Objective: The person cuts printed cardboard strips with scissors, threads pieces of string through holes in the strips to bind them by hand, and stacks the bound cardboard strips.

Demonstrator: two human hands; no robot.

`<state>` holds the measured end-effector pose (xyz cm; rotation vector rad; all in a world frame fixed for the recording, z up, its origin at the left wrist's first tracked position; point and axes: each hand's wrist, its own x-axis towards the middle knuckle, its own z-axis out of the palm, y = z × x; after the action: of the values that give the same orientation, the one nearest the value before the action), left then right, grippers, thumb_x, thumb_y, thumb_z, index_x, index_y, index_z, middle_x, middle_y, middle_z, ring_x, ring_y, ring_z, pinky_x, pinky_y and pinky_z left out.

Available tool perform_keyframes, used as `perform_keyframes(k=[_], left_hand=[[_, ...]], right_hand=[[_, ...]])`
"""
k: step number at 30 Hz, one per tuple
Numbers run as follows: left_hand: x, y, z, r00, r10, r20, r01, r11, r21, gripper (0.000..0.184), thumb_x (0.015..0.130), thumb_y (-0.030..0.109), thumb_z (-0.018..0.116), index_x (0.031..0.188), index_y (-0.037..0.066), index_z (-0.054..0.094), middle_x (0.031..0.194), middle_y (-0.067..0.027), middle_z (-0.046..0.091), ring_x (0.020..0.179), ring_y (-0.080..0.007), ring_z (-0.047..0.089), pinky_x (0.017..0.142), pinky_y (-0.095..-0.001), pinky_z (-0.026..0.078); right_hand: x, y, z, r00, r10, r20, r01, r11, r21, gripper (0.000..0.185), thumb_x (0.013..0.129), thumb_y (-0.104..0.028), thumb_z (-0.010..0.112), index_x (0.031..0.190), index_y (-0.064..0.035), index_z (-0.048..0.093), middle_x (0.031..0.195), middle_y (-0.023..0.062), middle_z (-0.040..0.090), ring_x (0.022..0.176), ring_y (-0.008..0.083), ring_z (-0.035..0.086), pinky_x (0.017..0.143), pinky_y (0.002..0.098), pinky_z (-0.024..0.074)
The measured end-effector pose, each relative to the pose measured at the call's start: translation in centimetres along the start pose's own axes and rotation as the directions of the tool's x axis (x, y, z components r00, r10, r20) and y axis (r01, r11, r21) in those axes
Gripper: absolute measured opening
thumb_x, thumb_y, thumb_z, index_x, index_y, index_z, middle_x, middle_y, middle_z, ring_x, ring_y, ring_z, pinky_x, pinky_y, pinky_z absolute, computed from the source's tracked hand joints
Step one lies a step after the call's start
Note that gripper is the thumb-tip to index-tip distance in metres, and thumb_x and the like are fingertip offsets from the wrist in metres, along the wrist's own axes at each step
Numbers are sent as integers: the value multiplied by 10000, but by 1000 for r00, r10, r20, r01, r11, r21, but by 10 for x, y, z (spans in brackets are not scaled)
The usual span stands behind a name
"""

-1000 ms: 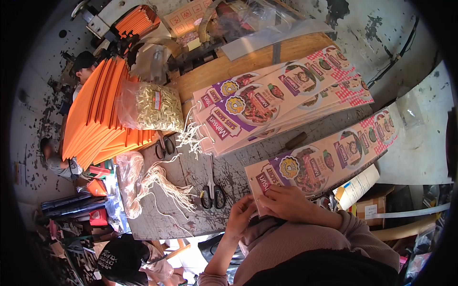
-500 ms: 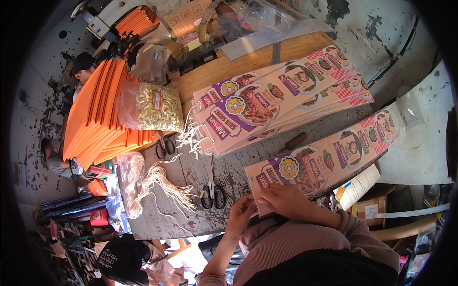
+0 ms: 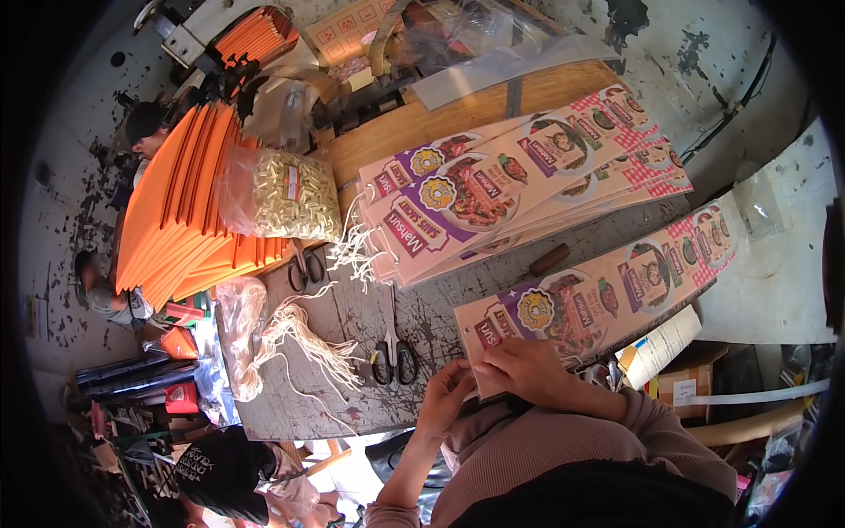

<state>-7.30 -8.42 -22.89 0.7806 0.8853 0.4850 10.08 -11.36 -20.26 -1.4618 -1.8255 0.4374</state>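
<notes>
A long printed card panel (image 3: 607, 304) with food pictures lies slanted at the table's near right side. My right hand (image 3: 525, 370) is closed over its near end, fingers bent on the surface. At the panel's left corner, my left hand (image 3: 447, 400) is pinched together; what sits between its fingertips is hidden. A small hole shows near the panel's upper left corner. Farther back lies a stack of similar panels (image 3: 519, 185), with white cords (image 3: 356, 246) hanging from their left ends.
Black-handled scissors (image 3: 395, 356) and a bundle of cream cords (image 3: 308, 343) lie left of my hands. Behind them are another pair of scissors (image 3: 305, 268), a bag of small brass-coloured pieces (image 3: 295, 195) and orange folded sheets (image 3: 189, 202). A dark cylinder (image 3: 549, 259) lies between the panels. Other people are at left.
The view has shifted very slightly. Both hands stay at the panel's near end with almost no movement. A person at the lower left has leaned a little to the left.
</notes>
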Motion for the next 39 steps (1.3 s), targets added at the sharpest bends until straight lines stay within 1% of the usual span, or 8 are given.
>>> perform_keyframes(k=[8, 16, 18, 23, 26, 29, 31, 39], left_hand=[[0, 5, 1, 997, -71, -16, 67, 981, -184, 154, 907, 69, 445, 1016, -9, 521, 945, -68, 590, 883, -103, 562, 809, -247, 452], [7, 2, 6, 996, 67, -56, -53, 974, 222, 63, 855, 47, 527, 906, 11, 527, 816, -28, 601, 772, -69, 560, 673, -202, 446], [8, 0, 6, 993, 92, -68, -72, 963, 260, 64, 850, 52, 532, 898, 9, 532, 803, -23, 602, 753, -68, 562, 656, -202, 447], [11, -9, 2, 981, 163, -100, -108, 904, 415, 73, 840, 55, 541, 891, 2, 542, 783, -18, 607, 721, -66, 567, 629, -201, 447], [7, -2, 5, 983, 141, -118, -85, 919, 386, 107, 866, 80, 526, 921, -9, 551, 809, -36, 612, 751, -71, 576, 652, -206, 458], [4, -1, 3, 990, 63, -123, -40, 983, 179, 150, 896, 100, 498, 973, -16, 554, 862, -55, 613, 797, -94, 587, 685, -228, 479], [4, -6, -6, 997, -63, -46, 53, 980, -192, 181, 914, 97, 466, 1020, -24, 547, 925, -70, 605, 849, -122, 591, 737, -254, 497], [2, -11, -3, 997, -29, -64, 24, 997, -79, 201, 900, 34, 456, 1082, -33, 511, 987, -98, 599, 894, -139, 589, 809, -260, 489]], right_hand=[[-3, 3, 3, 1000, 31, -1, -31, 999, -39, 145, 767, -232, 643, 779, -99, 585, 563, 55, 535, 495, 227, 561, 434, 340, 427], [-4, 4, 2, 999, 39, 15, -39, 999, -4, 136, 756, -228, 651, 772, -106, 593, 578, 47, 554, 495, 229, 564, 440, 340, 432], [-4, 5, 2, 998, 24, 62, -25, 1000, 4, 161, 820, -267, 565, 778, -112, 559, 560, 67, 567, 506, 234, 583, 459, 360, 444], [-2, 2, -6, 976, 38, 214, -35, 999, -19, 137, 812, -239, 560, 792, -104, 548, 555, 69, 556, 504, 252, 578, 462, 376, 444], [-1, 2, -7, 969, 23, 247, -16, 999, -29, 127, 806, -225, 550, 812, -100, 531, 547, 74, 550, 492, 259, 573, 454, 382, 440], [1, 0, -9, 968, -14, 252, 23, 999, -33, 125, 809, -221, 528, 829, -102, 495, 523, 76, 544, 470, 259, 569, 439, 386, 433], [3, -2, -11, 966, -26, 259, 37, 999, -34, 128, 803, -220, 533, 823, -102, 487, 519, 75, 542, 466, 257, 568, 436, 386, 431], [2, -4, -9, 963, -43, 268, 65, 995, -75, 151, 800, -205, 534, 818, -71, 468, 522, 79, 554, 454, 249, 567, 429, 370, 432]])
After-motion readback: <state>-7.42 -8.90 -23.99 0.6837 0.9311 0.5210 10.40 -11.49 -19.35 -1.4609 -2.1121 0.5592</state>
